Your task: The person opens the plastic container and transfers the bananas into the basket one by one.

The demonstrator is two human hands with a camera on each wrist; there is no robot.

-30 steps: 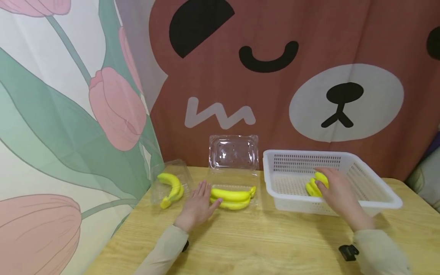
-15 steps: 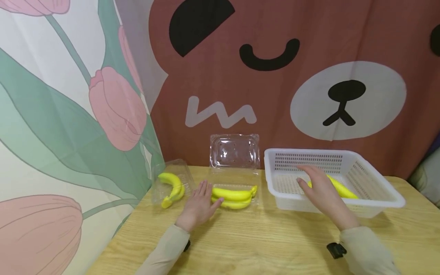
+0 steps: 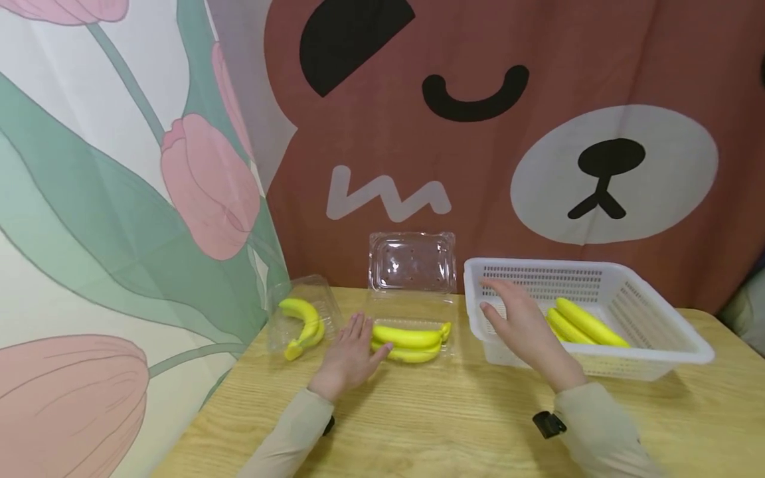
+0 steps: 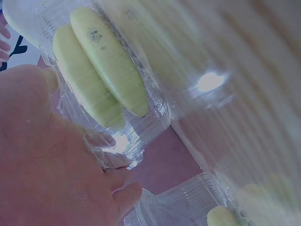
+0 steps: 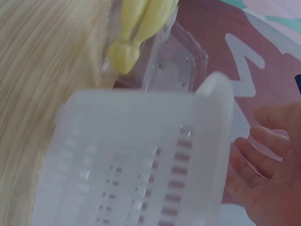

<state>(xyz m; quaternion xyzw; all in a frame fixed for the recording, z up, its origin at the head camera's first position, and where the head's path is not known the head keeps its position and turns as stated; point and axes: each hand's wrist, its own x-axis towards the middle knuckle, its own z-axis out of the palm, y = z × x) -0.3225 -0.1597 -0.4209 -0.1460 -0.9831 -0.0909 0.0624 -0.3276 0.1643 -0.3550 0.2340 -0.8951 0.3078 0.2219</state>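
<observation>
My left hand lies with straight fingers against the left side of a clear plastic clamshell box. Its thumb reaches over the near corner, beside a pair of yellow bananas in the box. In the left wrist view, the fingers reach the wall of the clear box, with the bananas behind the plastic. My right hand is over the left part of a white slotted basket, fingers apart and holding nothing. Two bananas lie side by side in the basket, right of that hand.
Left of my left hand stands another clear box with bananas in it. The boxes and basket stand on a wooden table. A curtain with a bear print hangs right behind them, and a tulip-print curtain borders the left.
My right hand has let go of the bananas in the basket and moved left, fingers spread. Those bananas now lie fully in view. My left hand stays at the middle box.
</observation>
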